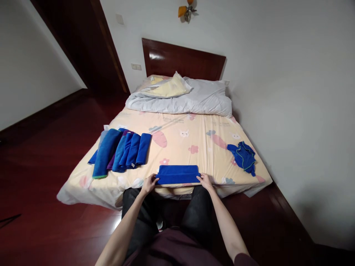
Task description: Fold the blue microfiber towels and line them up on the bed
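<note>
A blue towel lies partly folded at the front edge of the bed, with a fold line running across it. My left hand pinches its left end, and my right hand pinches the right end. To the left, several rolled or folded towels, mostly blue with a purple one among them, lie side by side. A crumpled blue cloth with green edging rests at the right side of the bed.
The bed has a cream sheet printed with carrots and rabbits. A grey quilt is bunched near the dark wooden headboard. Dark red floor borders the left side, and a white wall stands close on the right.
</note>
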### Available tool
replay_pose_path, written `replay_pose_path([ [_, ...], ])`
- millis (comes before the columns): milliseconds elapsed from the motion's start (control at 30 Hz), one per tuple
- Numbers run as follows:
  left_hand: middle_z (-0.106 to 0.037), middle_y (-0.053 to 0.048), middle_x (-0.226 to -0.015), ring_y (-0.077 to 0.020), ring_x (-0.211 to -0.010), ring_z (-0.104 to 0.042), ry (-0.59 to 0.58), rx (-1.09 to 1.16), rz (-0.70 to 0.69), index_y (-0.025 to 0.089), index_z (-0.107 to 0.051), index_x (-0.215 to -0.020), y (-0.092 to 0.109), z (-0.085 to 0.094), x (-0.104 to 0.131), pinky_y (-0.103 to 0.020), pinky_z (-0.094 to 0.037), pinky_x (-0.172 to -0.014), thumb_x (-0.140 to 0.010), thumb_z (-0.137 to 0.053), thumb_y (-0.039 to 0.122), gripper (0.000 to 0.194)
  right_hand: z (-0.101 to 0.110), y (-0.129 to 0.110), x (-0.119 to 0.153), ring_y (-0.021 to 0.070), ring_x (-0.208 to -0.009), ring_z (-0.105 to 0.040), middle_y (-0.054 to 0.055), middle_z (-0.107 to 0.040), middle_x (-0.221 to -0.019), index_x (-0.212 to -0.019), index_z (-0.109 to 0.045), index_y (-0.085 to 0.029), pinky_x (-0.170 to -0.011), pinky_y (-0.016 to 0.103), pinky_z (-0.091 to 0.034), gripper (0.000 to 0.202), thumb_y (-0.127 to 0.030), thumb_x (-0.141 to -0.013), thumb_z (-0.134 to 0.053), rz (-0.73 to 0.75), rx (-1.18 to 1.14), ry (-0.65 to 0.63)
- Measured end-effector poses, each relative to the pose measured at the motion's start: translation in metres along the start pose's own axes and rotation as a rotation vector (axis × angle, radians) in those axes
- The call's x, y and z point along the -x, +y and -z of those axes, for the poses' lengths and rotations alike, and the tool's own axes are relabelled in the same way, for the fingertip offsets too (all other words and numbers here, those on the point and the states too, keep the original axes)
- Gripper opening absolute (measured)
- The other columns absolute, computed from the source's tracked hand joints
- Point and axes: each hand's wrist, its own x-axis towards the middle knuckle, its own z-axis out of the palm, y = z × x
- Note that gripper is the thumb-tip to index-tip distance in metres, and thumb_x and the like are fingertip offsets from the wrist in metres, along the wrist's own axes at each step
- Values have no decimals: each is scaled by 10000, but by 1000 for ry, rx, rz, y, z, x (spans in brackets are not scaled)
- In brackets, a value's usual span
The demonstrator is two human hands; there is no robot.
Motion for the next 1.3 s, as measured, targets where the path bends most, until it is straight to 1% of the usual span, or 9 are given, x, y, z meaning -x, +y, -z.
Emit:
replay_pose_path([
  [233,-771,-77,-927,-276,-902,-741,-13,-6,4,212,-633,-988,-5,1,-1,-397,-568,-842,-809,-595,501,343,2,-2,0,214,-647,-677,45,-707,-678,-757,-620,-196,-586,299,-523,332,-527,-787,-626,6,40,0],
  [367,-752,-65,-913,-252,-871,-729,-31,-96,-37,214,-626,-1078,0,-3,0,-384,-564,-835,-871,-561,389,279,2,-5,6,227,-688,-685,50,-710,-721,-847,-669,-187,-663,345,-563,262,-444,-806,-635,20,80,11],
  [467,-711,-106,-1134,-266,-1038,-688,27,-271,-179,218,-594,-1246,13,-7,3,-409,-537,-921,-880,-533,248,373,1,-16,11,256,-846,-703,95,-734,-968,-1090,-683,-189,-809,416,-580,315,-328,-812,-635,99,213,89],
  [567,-543,-136,-1457,-312,-1307,-537,80,-453,-369,233,-543,-1380,30,-10,7,-475,-462,-1043,-900,-487,179,486,2,-36,16,270,-1158,-637,119,-635,-1306,-1352,-581,-233,-1016,457,-518,510,-204,-843,-579,289,413,154],
  [700,-419,-102,-1585,-299,-1438,-406,-51,-556,-537,243,-524,-1427,35,-15,11,-500,-370,-1145,-953,-457,226,479,0,-58,23,254,-1311,-545,88,-578,-1428,-1411,-564,-273,-1118,458,-438,486,-183,-941,-480,468,550,41],
  [867,-415,-97,-1588,-287,-1470,-378,-148,-593,-496,235,-463,-1489,17,-27,14,-485,-324,-1197,-890,-524,224,602,-14,-48,31,270,-1411,-457,82,-533,-1500,-1476,-502,-283,-1157,503,-380,541,-262,-939,-565,478,649,-136],
  [1000,-376,-119,-1607,-301,-1492,-337,-155,-605,-460,194,-419,-1521,13,-37,11,-488,-287,-1213,-812,-506,145,716,-24,-33,26,272,-1468,-382,89,-431,-1577,-1543,-398,-277,-1171,515,-358,690,-200,-889,-606,439,683,-145],
  [1133,-436,-175,-1560,-345,-1452,-394,-171,-633,-433,149,-454,-1497,19,-41,0,-521,-293,-1191,-776,-509,118,724,-22,-35,14,253,-1424,-446,81,-508,-1523,-1511,-452,-273,-1167,494,-364,699,-114,-846,-599,441,697,-154],
  [1300,-564,-143,-1463,-291,-1342,-530,-193,-701,-441,211,-540,-1430,30,-30,-9,-475,-360,-1139,-843,-439,53,616,-15,-51,7,234,-1343,-530,82,-572,-1465,-1467,-515,-252,-1099,450,-416,743,40,-784,-488,401,791,-201],
])
